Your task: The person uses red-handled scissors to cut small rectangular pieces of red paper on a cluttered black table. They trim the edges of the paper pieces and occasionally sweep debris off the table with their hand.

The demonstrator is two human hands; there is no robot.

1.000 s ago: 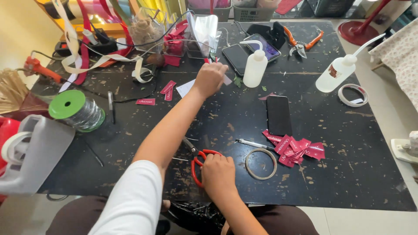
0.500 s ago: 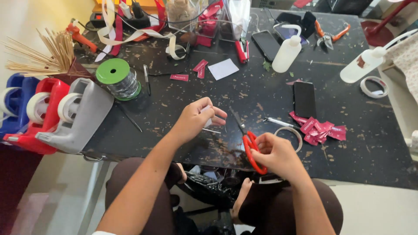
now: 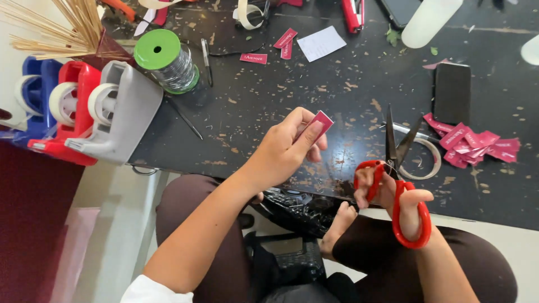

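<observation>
Dark and scuffed, the black worktable (image 3: 314, 112) lay beneath the camera, scattered with craft supplies, while the seated person's knees showed below its near edge. The left hand (image 3: 286, 147) pinched a small pink rectangular label (image 3: 321, 121) between thumb and fingertips, holding it raised just over the table's front edge. The right hand (image 3: 393, 196) was closed through the loops of red-handled scissors (image 3: 400, 185), whose dark blades stood parted and pointed away from the body, near the label but not touching it. To the right lay a loose heap of pink labels (image 3: 474, 145) beside a thin wire ring (image 3: 426, 163) and a black rectangular phone (image 3: 452, 92). Farther back, a few more pink labels (image 3: 254, 58) and a white paper slip (image 3: 321, 43) rested near a green-topped spool of silver wire (image 3: 167, 60). At the left edge stood grey, red and blue tape dispensers (image 3: 120, 112), with a bundle of thin bamboo sticks (image 3: 56, 25) behind them. Judging by the scene, the label in hand appeared uncut, and most of the heap looked untouched, so the work seemed at an early stage. Compared with half a second earlier, the view had drawn closer and the left hand had lifted the label higher, nearer the scissors.
</observation>
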